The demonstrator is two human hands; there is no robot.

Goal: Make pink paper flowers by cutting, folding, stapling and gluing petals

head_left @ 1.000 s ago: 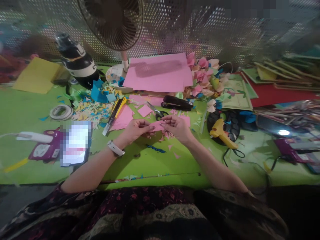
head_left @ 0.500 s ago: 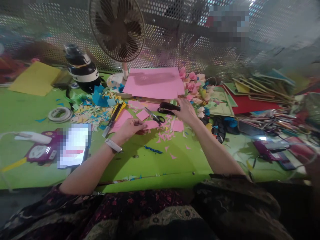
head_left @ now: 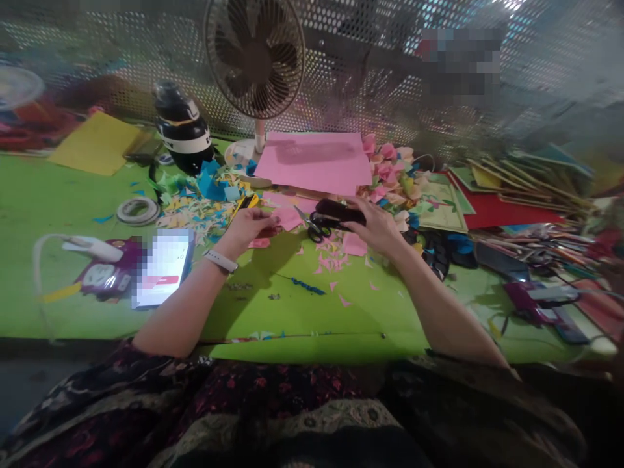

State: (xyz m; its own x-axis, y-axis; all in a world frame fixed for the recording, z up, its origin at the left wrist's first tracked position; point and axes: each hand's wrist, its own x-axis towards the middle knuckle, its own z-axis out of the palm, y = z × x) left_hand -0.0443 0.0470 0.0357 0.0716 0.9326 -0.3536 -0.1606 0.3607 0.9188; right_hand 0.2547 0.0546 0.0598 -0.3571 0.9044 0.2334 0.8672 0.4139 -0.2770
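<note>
My right hand is wrapped round a black stapler, which points left over the green table. My left hand, with a pale watch band at the wrist, is closed with thumb and fingers pinched at a pink paper piece. Under those fingers lies another bit of pink paper. Between the hands are scissors with black handles, partly beneath the stapler. The yellow cutter knife is mostly hidden behind my left hand. A pink square lies below the stapler among small pink scraps.
Behind stand a fan, a black bottle and a large pink sheet. Paper flowers are heaped beside it. At left are a tape roll and a lit phone. A twisted blue strip lies in front.
My right hand has closed round the stapler and shifted it slightly. My left hand has moved a little further up the table, over the cutter knife. The whole view has shifted slightly.
</note>
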